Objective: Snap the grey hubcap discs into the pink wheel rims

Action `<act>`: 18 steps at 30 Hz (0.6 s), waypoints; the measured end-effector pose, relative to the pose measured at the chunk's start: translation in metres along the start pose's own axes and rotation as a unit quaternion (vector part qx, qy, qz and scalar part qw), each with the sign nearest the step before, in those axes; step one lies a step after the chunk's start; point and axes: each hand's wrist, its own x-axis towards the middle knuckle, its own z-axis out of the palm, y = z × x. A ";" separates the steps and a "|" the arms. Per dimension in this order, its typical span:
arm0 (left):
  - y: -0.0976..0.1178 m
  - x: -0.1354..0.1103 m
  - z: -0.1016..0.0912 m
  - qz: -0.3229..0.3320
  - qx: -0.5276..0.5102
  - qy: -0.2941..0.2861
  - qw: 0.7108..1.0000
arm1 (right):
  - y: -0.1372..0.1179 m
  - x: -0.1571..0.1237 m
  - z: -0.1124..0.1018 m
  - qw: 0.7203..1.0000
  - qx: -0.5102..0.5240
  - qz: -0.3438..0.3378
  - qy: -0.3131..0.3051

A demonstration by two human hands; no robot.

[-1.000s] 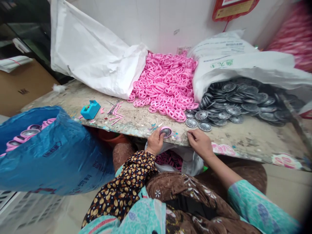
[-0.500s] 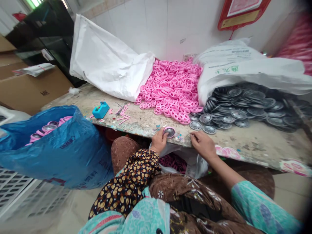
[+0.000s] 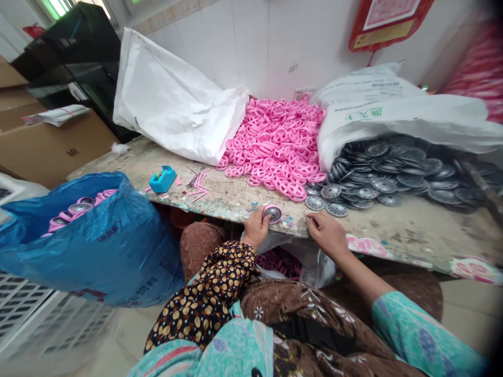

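Observation:
My left hand (image 3: 256, 229) is at the front edge of the worn table (image 3: 393, 225), fingers closed round an assembled wheel (image 3: 272, 213) with a pink rim and a silver cap. My right hand (image 3: 325, 232) rests on the table edge a little to the right, fingers curled, pinching something too small to make out. Behind them a heap of pink wheel rims (image 3: 280, 141) spills from a white sack (image 3: 176, 102). A pile of silver-grey caps (image 3: 393, 173) spills from another white sack (image 3: 396, 110) on the right.
A blue bag (image 3: 98, 246) at my left holds finished pink-and-silver wheels (image 3: 74, 209). A small blue tool (image 3: 162, 178) and pink plastic offcuts (image 3: 196, 183) lie on the table. A bag of pink rims (image 3: 283, 262) sits in my lap. Cardboard boxes (image 3: 47, 152) stand at far left.
The view has shifted left and slightly down since a second ago. Both hands stay at the table edge; the left keeps hold of the wheel.

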 end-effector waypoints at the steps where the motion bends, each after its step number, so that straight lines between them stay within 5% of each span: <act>1: 0.000 0.000 0.000 0.000 -0.001 -0.003 1.000 | 0.000 0.000 0.000 1.000 0.000 0.000 0.002; 18: -0.001 -0.001 0.000 0.017 0.005 0.011 1.000 | -0.003 0.000 -0.002 1.000 -0.006 -0.002 0.007</act>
